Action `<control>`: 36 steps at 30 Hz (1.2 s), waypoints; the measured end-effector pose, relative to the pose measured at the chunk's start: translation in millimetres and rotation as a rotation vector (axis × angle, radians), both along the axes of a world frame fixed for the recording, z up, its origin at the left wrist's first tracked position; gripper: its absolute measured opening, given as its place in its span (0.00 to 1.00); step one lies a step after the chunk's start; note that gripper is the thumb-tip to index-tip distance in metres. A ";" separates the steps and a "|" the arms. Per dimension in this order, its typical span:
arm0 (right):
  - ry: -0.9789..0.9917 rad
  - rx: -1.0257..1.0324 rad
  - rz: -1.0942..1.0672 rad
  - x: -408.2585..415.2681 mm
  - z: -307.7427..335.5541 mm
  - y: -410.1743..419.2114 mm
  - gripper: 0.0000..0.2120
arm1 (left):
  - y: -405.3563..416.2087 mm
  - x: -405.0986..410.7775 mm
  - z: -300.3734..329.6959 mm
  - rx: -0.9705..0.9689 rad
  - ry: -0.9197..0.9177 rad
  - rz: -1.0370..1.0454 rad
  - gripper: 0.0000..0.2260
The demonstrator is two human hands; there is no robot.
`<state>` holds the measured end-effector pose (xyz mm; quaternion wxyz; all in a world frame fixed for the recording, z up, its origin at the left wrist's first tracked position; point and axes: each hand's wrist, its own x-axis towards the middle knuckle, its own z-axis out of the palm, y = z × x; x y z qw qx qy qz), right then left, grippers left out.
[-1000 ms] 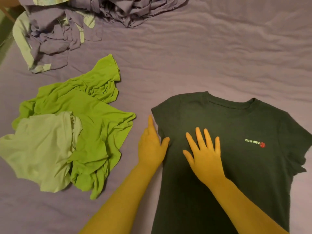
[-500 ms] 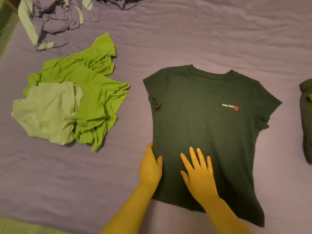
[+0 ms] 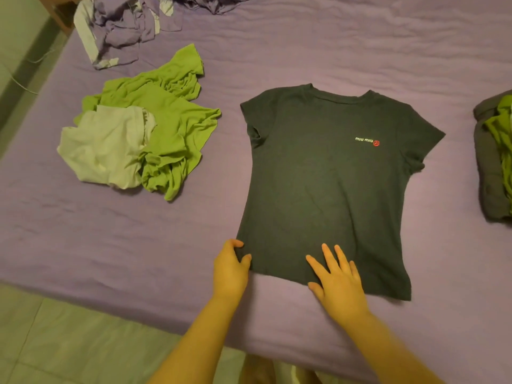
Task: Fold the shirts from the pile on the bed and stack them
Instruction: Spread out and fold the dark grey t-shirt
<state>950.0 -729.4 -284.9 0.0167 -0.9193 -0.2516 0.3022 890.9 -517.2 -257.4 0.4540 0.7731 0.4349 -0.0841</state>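
Purple bedsheet (image 3: 360, 45) covered the bed, slightly rumpled, with pale floor showing along the near edge. A dark T-shirt (image 3: 327, 189) lay face up and spread flat just beyond both hands, collar away from the person, probably laid out this way so it could be folded. The left hand (image 3: 230, 270) was at the shirt's near left corner, fingers curled at the hem edge and thumb on the fabric; whether it truly pinched the cloth was hard to tell. The right hand (image 3: 339, 284) lay open, fingers spread, palm pressed on the hem, seemingly smoothing it and holding it flat.

Far beyond the left hand and to its left sat the unfolded pile: a crumpled green shirt (image 3: 177, 126) with a pale shirt (image 3: 102, 148) lying on it. Farther off, a bunched lilac garment (image 3: 119, 31) was cut off by the top edge. Well to the right of the right hand, a dark and green stack (image 3: 490, 162) was cropped by the frame; whether it was neatly folded was unclear.
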 end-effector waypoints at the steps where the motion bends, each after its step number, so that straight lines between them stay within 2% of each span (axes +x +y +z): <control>1: -0.008 0.022 -0.029 -2.1 -0.6 2.1 0.27 | 2.9 -2.4 -2.0 0.006 0.006 0.016 0.11; 7: -0.081 0.239 -0.289 -7.7 -5.3 13.9 0.11 | 18.8 -2.0 -11.2 0.000 -0.012 0.013 0.07; 9: -0.095 0.258 -0.323 -11.7 -9.4 16.3 0.10 | 26.1 -5.0 -13.2 -0.025 -0.014 0.008 0.03; 12: -0.109 0.255 -0.339 -16.4 -13.2 19.3 0.11 | 35.9 -10.2 -12.4 -0.124 -0.046 0.071 0.06; 17: -0.127 0.202 -0.290 -24.0 -7.6 21.6 0.14 | 49.0 -6.7 -1.4 -0.457 -0.037 0.271 0.05; 19: -0.242 0.232 -0.241 -28.5 -3.7 23.2 0.13 | 56.8 -7.9 1.7 -0.539 -0.025 0.304 0.04; 22: -0.398 0.275 -0.227 -29.9 2.5 23.3 0.09 | 61.3 -9.2 2.1 -0.514 -0.019 0.292 0.03; 26: -0.411 0.367 -0.142 -29.8 6.3 24.6 0.09 | 63.8 -7.5 -1.3 -0.431 -0.038 0.297 0.04; 28: -0.354 0.400 -0.122 -31.2 7.7 26.2 0.09 | 66.5 -9.7 -4.5 -0.302 -0.028 0.247 0.06; 31: -0.207 0.345 -0.092 -34.6 6.2 26.7 0.12 | 65.9 -12.6 -10.7 -0.009 -0.007 -0.001 0.05; 33: -0.078 0.318 -0.095 -32.4 7.1 23.5 0.15 | 60.9 -11.3 -13.1 0.247 0.123 -0.206 0.03; 35: -0.088 0.371 -0.137 -26.0 16.0 14.4 0.14 | 52.0 -6.3 -13.9 0.526 0.257 -0.373 0.09; 36: -0.174 0.417 -0.188 -21.6 20.0 5.5 0.11 | 44.3 -2.8 -13.0 0.613 0.262 -0.407 0.12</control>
